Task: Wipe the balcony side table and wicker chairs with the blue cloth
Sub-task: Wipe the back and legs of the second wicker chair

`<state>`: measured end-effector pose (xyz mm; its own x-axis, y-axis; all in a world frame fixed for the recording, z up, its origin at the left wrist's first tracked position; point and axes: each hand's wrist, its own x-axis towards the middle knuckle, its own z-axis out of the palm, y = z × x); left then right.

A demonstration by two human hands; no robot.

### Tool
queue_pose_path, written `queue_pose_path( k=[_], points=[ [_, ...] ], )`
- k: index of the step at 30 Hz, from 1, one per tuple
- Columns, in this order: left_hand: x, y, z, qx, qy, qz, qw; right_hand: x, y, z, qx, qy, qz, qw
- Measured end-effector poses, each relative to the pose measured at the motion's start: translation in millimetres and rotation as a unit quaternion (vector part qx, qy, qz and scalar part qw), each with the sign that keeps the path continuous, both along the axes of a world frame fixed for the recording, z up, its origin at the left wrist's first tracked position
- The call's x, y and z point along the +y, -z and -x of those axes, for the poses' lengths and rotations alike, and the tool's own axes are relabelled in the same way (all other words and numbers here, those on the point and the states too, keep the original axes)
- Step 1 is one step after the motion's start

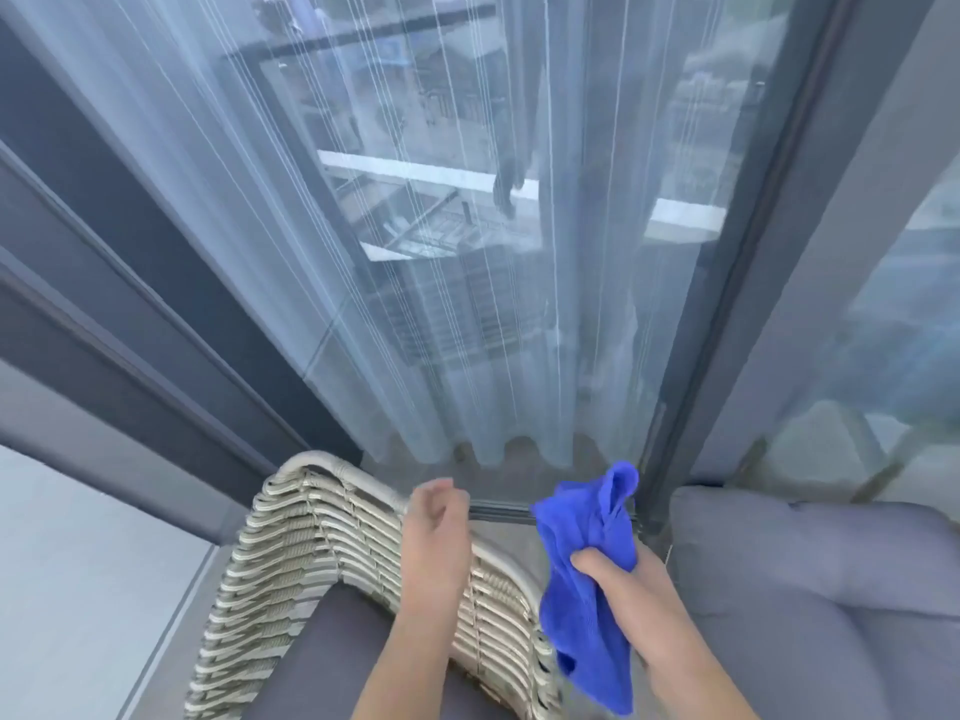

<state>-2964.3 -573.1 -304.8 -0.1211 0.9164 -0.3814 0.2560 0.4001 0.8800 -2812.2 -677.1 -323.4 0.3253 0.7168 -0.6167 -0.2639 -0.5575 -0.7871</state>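
A grey-white wicker chair with a dark grey seat cushion stands at the bottom left. My left hand hovers above the chair's top rail, blurred, fingers loosely curled and holding nothing. My right hand grips the crumpled blue cloth just right of the chair back; the cloth hangs down past my wrist. No side table is in view.
A glass sliding door with a sheer white curtain behind it fills the view ahead. Its dark frame post rises on the right. A grey cushion lies at the bottom right. A pale wall panel is at the left.
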Motion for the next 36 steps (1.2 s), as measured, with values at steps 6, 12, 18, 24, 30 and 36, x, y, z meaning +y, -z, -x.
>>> queue_pose_path(
  k=[6,12,18,24,30,36],
  points=[
    [-10.9,-167.7,-7.2,-0.100,0.037,-0.196,0.975,-6.2,-160.6,6.1,0.053,0.058,-0.228,0.971],
    [-56.1,-276.3,-14.3,-0.173,0.092,-0.289,0.937,-26.5,-260.8,17.5,0.081,0.080,-0.375,0.920],
    [-92.5,-318.6,-7.9,-0.194,0.120,-0.307,0.924,-50.8,-298.1,31.7,0.063,0.066,-0.402,0.911],
    [-111.1,-325.3,-1.9,-0.212,0.126,-0.296,0.923,-69.5,-301.1,38.7,0.066,0.064,-0.406,0.909],
    [-121.2,-326.6,-0.7,-0.217,0.127,-0.299,0.921,-83.4,-302.6,38.3,0.058,0.071,-0.407,0.909],
    [-118.3,-318.4,-2.2,-0.212,0.128,-0.302,0.920,-87.5,-299.0,29.1,0.029,0.080,-0.404,0.911]
  ],
)
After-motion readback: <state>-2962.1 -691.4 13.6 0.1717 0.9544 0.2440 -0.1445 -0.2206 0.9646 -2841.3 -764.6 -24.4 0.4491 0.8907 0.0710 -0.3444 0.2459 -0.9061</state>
